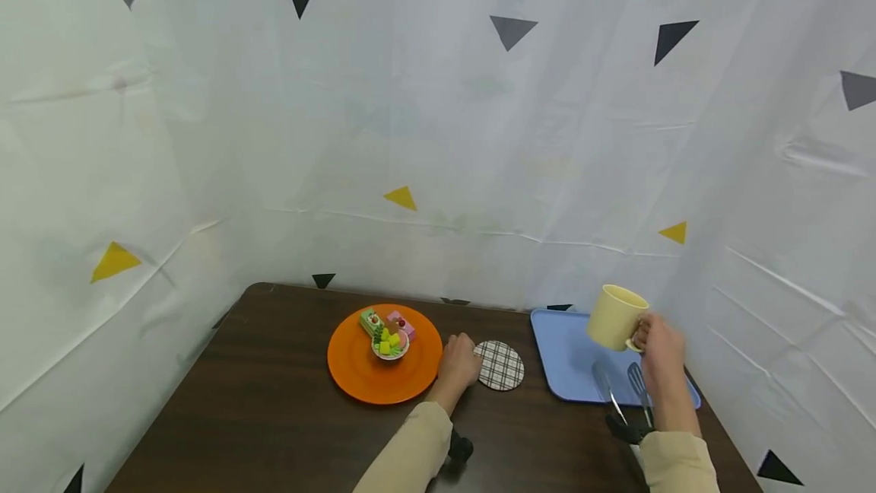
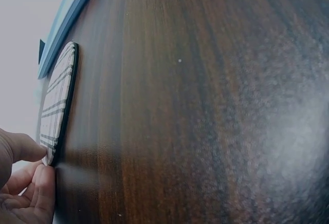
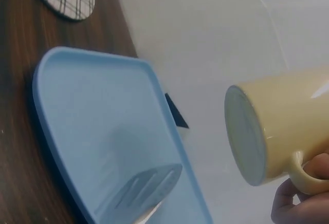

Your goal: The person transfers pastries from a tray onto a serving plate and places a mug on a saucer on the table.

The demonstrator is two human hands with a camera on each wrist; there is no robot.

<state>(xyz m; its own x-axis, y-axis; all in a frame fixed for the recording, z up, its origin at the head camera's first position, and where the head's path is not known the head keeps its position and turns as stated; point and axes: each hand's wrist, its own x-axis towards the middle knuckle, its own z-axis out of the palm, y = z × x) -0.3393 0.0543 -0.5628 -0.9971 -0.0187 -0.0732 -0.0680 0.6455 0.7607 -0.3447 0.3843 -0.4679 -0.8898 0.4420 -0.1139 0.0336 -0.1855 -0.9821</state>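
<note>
My right hand (image 1: 662, 348) grips a pale yellow mug (image 1: 612, 318) by its handle, above the blue tray (image 1: 568, 375). In the right wrist view the mug (image 3: 288, 126) is tilted, its base facing the camera, and fingers curl through the handle. My left hand (image 1: 460, 360) is at the left edge of a round checked coaster (image 1: 501, 366). In the left wrist view, thumb and fingers pinch the near edge of the coaster (image 2: 56, 106), which lies on or very close to the table.
An orange plate (image 1: 349, 379) left of my left hand bears toy cakes and a small bowl of food pieces. A slotted turner (image 1: 638, 383) and another metal utensil (image 1: 605, 383) lie at the tray. White sheeting (image 1: 438, 112) borders the dark wooden table (image 1: 274, 402).
</note>
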